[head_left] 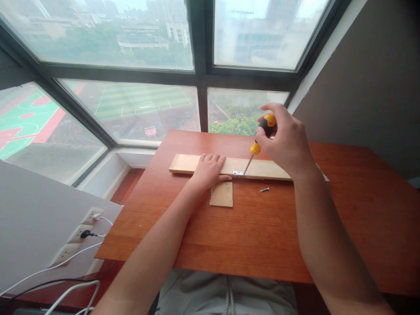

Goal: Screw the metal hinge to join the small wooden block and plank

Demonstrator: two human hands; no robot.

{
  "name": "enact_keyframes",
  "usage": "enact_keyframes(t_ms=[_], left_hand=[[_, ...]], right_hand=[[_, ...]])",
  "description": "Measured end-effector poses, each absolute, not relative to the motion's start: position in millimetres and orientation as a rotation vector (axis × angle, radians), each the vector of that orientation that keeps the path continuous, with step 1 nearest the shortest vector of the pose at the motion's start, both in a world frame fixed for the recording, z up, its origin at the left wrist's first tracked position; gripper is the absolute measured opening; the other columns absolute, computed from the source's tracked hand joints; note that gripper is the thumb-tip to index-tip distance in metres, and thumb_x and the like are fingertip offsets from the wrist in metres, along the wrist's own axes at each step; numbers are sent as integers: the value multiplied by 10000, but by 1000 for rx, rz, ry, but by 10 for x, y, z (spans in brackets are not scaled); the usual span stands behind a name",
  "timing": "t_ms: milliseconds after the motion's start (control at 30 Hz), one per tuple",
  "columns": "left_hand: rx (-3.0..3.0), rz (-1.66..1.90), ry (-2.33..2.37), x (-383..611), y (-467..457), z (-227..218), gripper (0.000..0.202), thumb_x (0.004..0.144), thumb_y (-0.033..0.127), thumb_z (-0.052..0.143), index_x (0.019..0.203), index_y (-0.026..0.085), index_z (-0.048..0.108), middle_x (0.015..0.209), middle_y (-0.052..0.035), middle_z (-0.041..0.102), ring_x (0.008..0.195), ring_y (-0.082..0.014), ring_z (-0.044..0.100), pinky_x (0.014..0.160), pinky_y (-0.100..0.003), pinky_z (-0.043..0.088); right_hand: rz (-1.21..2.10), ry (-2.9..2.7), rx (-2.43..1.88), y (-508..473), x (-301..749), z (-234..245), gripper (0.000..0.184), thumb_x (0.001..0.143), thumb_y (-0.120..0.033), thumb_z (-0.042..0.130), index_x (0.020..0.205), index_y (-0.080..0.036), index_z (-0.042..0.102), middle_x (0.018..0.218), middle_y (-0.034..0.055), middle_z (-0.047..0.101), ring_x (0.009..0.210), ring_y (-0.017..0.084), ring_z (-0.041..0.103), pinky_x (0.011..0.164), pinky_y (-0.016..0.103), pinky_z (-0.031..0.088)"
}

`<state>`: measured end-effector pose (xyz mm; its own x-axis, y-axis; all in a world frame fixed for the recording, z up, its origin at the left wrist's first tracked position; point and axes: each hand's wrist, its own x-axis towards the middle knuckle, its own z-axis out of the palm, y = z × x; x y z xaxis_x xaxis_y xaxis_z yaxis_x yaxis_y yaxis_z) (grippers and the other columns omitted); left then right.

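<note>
My right hand (285, 138) grips a yellow and black screwdriver (268, 124) by its handle. The tilted shaft reaches down to a small metal bracket (239, 173) at the near edge of a long pale wooden board (262, 167). Fingers spread, my left hand (210, 169) lies flat on the board, left of the bracket, with the thumb along the near edge. Just in front of that thumb is a small square wooden piece (222, 195) with a hole near its top. A loose screw (264, 190) lies on the tabletop to the right.
The reddish-brown wooden table (249, 236) carries all of this. Large windows (147, 109) rise behind it, and a grey wall (357, 87) stands at the right. Wall sockets (78, 233) with plugged-in cables (59, 262) are low on the left.
</note>
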<state>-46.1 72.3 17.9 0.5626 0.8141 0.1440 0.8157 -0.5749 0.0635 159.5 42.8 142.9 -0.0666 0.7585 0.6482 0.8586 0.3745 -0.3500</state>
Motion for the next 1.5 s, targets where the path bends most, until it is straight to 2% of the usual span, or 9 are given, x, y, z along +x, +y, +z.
enact_keyframes(t_ms=[100, 300, 500, 700, 800, 933, 1133, 1367, 1500], left_hand=[[-2765, -240, -1440, -458, 721, 185, 653, 867, 704, 515, 1276, 194, 506, 1222, -151, 598, 1168, -315, 527, 1005, -420, 320], [-2762, -243, -1424, -453, 719, 186, 650, 889, 699, 479, 1278, 179, 510, 1221, -162, 601, 1160, -320, 528, 992, -429, 325], [-2760, -241, -1432, -455, 713, 194, 661, 873, 703, 506, 1292, 192, 503, 1229, -156, 598, 1168, -317, 527, 998, -423, 322], [-2767, -255, -1436, -460, 719, 180, 640, 873, 691, 519, 1282, 199, 509, 1234, -156, 595, 1173, -321, 521, 1003, -430, 319], [-2766, -259, -1433, -463, 724, 170, 642, 878, 694, 505, 1284, 196, 505, 1228, -155, 597, 1173, -318, 524, 1003, -427, 318], [-2764, -254, -1427, -460, 726, 168, 670, 875, 709, 494, 1293, 185, 498, 1230, -159, 597, 1180, -322, 522, 1004, -424, 319], [-2760, -249, -1440, -452, 719, 177, 605, 891, 668, 509, 1276, 201, 508, 1228, -155, 598, 1177, -320, 521, 998, -428, 318], [-2753, -261, -1437, -450, 716, 166, 617, 880, 678, 519, 1279, 207, 504, 1239, -156, 596, 1184, -324, 517, 1001, -431, 317], [-2752, -260, -1429, -448, 720, 152, 660, 864, 698, 528, 1283, 188, 506, 1246, -169, 596, 1193, -332, 513, 1010, -437, 314]], right_hand=[[-170, -1878, -1413, 391, 1558, 1447, 421, 822, -188, 521, 1239, -232, 556, 1091, 93, 685, 898, 248, 633, 786, 403, 515], [-370, -1829, -1552, 372, 1531, 1447, 280, 887, -359, 552, 1139, -255, 619, 1013, 80, 698, 862, 263, 621, 721, 394, 478], [-331, -1864, -1541, 352, 1555, 1462, 402, 795, -202, 528, 1186, -264, 596, 1073, 74, 696, 830, 257, 623, 677, 383, 467], [-426, -1794, -1628, 341, 1543, 1463, 241, 871, -373, 568, 1075, -259, 626, 958, 77, 693, 791, 254, 605, 649, 370, 446], [-396, -1797, -1641, 343, 1543, 1469, 230, 870, -316, 565, 1087, -260, 614, 950, 75, 687, 799, 252, 606, 662, 375, 448], [-319, -1870, -1571, 329, 1553, 1483, 384, 787, -224, 579, 1169, -262, 579, 1092, 79, 686, 825, 256, 616, 646, 373, 454], [-408, -1813, -1605, 353, 1573, 1467, 232, 863, -406, 585, 1038, -259, 621, 922, 66, 692, 761, 240, 596, 617, 345, 420], [-333, -1849, -1537, 376, 1565, 1457, 287, 830, -231, 535, 1112, -259, 577, 1002, 72, 691, 826, 257, 609, 668, 374, 438], [-297, -1857, -1552, 342, 1563, 1469, 298, 826, -224, 522, 1118, -259, 572, 1020, 74, 683, 842, 266, 613, 692, 386, 447]])
